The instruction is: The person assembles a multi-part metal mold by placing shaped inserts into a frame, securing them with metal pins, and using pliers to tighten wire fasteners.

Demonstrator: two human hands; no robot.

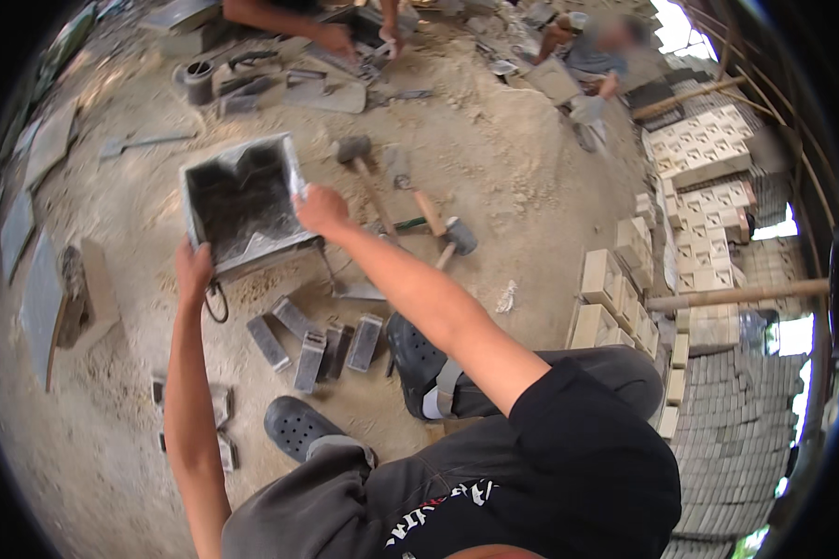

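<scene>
A grey metal box-shaped mould [268, 253] with notched inner walls is held tilted above the sandy ground, its hollow facing up. My left hand [194, 268] grips its near left corner, fingers closed on the rim. At the right side wall, my right hand [323, 210] is closed round the edge. A wire loop [217, 306] hangs beneath the near left corner. Several rectangular metal blocks [309, 361] lie on the ground between the mould and my feet. Right of the mould are a black-headed mallet [352, 147] and a second hammer [459, 235].
Small metal pieces [222, 405] lie beside my left forearm. Pale moulded blocks [699, 149] are stacked at the right, near a wooden pole [736, 294]. Flat slabs [42, 298] lean at the left. A co-worker's hands [340, 42] work at the top; another person sits farther right.
</scene>
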